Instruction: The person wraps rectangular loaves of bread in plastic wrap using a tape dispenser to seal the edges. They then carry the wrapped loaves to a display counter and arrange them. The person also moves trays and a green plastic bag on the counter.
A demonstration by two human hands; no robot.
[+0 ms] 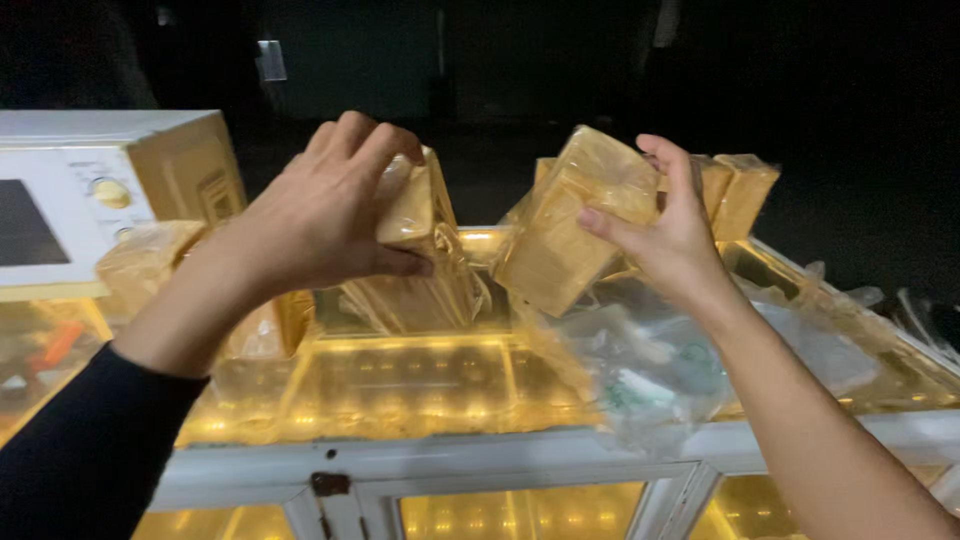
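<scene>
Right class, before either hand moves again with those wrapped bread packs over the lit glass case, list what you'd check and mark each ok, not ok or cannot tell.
1. Left hand grips its wrapped bread pack: ok.
2. Right hand grips its tilted bread pack: ok.
3. The two held packs are apart: ok.
4. Wrappers sealed: cannot tell.
5. Glass case top free of loose plastic bags: not ok.
6. Microwave clear of the left arm: ok.

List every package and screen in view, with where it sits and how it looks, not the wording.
Wrapped block: in the left hand, tan, clear film.
Wrapped slab: in the right hand, tan, rectangular, tilted.
Two wrapped blocks: behind the right hand, tan, upright.
Wrapped block: far left on the glass counter, yellowish.
Empty bags: on the counter, clear, crumpled.
Oven window: far left, dark, in a white box.
</scene>
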